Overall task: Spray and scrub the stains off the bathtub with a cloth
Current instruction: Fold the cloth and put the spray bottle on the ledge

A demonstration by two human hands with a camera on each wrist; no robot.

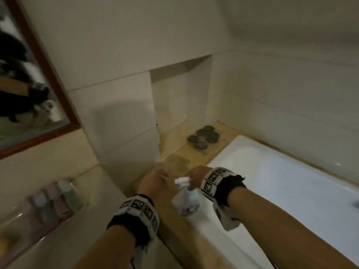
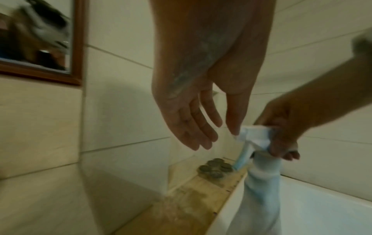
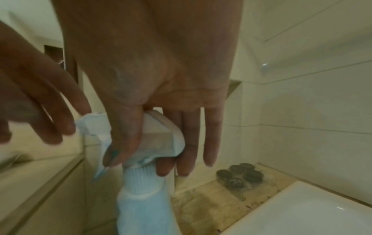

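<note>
A pale blue spray bottle [image 1: 186, 199] with a white trigger head hangs over the near corner of the white bathtub [image 1: 272, 171]. My right hand [image 1: 196, 175] pinches its head from above, thumb on one side and fingers on the other [image 3: 141, 165]. In the left wrist view the bottle [image 2: 261, 190] hangs straight down from that grip. My left hand [image 1: 155, 179] is beside it with straight, empty fingers, the thumb tip close to the nozzle [image 2: 219, 136]. I see no cloth.
A stained tan ledge [image 1: 178, 162] runs along the tub's end and carries several dark round discs [image 1: 204, 135]. A wood-framed mirror [image 1: 29, 94] hangs on the left wall. Below it, several small bottles [image 1: 54, 202] stand on a counter. Something small and blue [image 1: 356, 202] shows at the right edge.
</note>
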